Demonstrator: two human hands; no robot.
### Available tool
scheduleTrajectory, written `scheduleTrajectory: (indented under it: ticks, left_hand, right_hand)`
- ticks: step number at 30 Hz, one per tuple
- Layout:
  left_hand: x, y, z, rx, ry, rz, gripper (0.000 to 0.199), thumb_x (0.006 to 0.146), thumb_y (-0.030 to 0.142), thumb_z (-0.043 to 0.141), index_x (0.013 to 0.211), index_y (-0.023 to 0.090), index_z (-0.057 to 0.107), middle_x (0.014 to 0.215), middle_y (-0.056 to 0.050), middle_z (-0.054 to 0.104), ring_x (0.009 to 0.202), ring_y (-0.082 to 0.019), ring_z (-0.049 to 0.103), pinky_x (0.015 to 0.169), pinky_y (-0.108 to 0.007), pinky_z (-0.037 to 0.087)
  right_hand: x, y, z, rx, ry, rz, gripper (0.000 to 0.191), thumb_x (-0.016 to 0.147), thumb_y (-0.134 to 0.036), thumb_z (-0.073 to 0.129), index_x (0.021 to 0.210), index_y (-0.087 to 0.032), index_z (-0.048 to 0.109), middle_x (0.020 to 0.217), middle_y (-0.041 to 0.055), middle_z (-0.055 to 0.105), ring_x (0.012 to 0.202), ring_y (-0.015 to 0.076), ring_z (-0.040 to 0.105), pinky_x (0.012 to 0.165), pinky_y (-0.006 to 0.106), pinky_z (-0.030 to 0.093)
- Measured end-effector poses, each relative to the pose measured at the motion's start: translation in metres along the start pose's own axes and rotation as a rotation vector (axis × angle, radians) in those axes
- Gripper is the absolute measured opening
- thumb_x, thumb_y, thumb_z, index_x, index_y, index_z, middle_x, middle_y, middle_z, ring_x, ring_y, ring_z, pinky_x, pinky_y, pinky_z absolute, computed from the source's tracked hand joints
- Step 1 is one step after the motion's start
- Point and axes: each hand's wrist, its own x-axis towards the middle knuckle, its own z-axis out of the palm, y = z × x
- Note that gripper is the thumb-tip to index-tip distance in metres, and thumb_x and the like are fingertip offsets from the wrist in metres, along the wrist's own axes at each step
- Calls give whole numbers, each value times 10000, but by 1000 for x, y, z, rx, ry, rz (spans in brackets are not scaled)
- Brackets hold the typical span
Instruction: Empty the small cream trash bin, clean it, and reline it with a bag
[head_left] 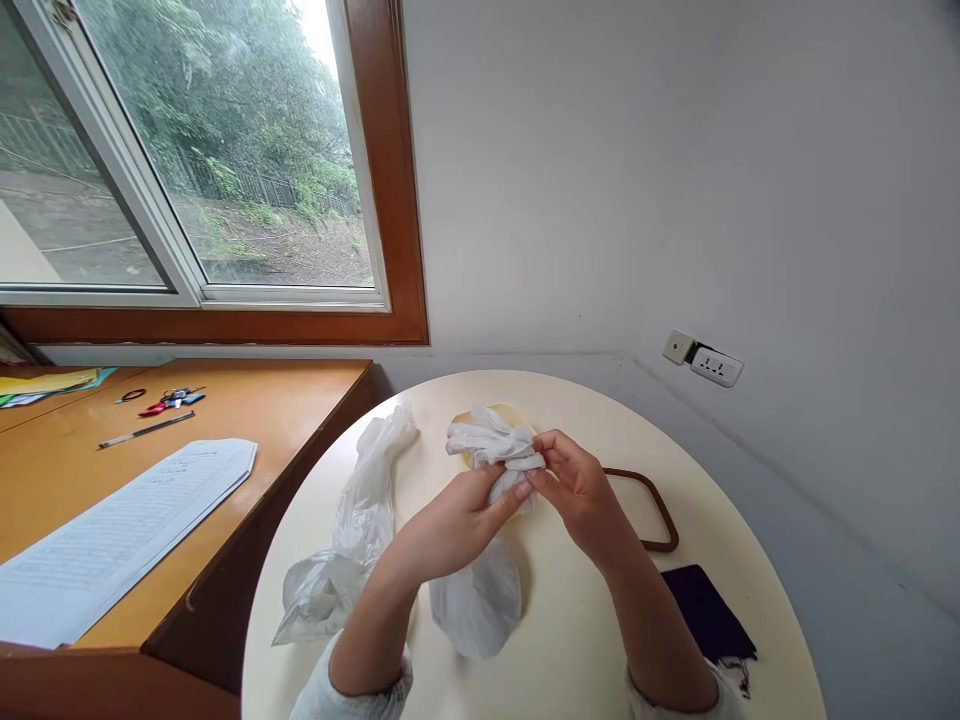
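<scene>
A white plastic bag [480, 600] is bunched up above the round table, its gathered top between my two hands and its rounded lower part hanging toward me. My left hand [465, 515] is closed around the gathered neck from the left. From the right, my right hand [574, 485] pinches a twisted band of the same bag at the neck. Behind the bunched top, a pale yellow object [510, 412] shows partly on the table.
On the round table [570, 660] lie a crumpled clear plastic bag [364, 510] at left, a brown rounded frame [664, 510] and a dark drawstring pouch [705, 605] at right. The desk [300, 400] at left holds papers [142, 530], a pen [146, 430] and scissors [161, 405].
</scene>
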Motion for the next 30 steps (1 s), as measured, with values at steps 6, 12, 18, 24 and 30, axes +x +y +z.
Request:
scheduleTrajectory:
  ticks: [6,12,18,24,30]
  left_hand:
    - [1,-8,-3,-100,62,-134,332,855,491,372,877,191,512,612,33,521,499,-110,454,504,-249,382]
    - [8,-14,-5,-336,210,-6,216,824,359,510,905,161,541,901,-46,606,877,-172,573,787,-304,460]
    - [10,-15,-9,-495,373,120,240,757,266,620,963,160,556,1025,-77,624,988,-206,568,834,-322,455]
    - [11,-21,-11,-571,519,87,213,740,317,636,847,138,590,746,-18,629,690,-145,594,629,-269,483]
    - [12,-18,-12,-630,540,43,211,746,313,624,798,135,524,614,29,546,493,-96,531,476,-247,457]
  right_hand:
    - [7,9,5,348,32,94,223,782,-334,566,953,-192,545,890,39,634,802,160,577,751,291,431]
    - [7,10,0,301,6,220,316,748,-367,598,1007,-189,566,790,27,647,707,159,588,667,283,449]
    - [5,11,4,120,-91,250,276,738,-357,596,957,-190,585,693,-2,607,608,142,540,552,249,414]
    - [5,13,4,-90,-87,185,212,712,-382,614,675,-175,584,574,-40,480,541,105,406,496,223,317]
    - [6,12,0,-42,-27,170,276,750,-396,570,599,-168,533,572,-44,423,551,94,358,517,227,291]
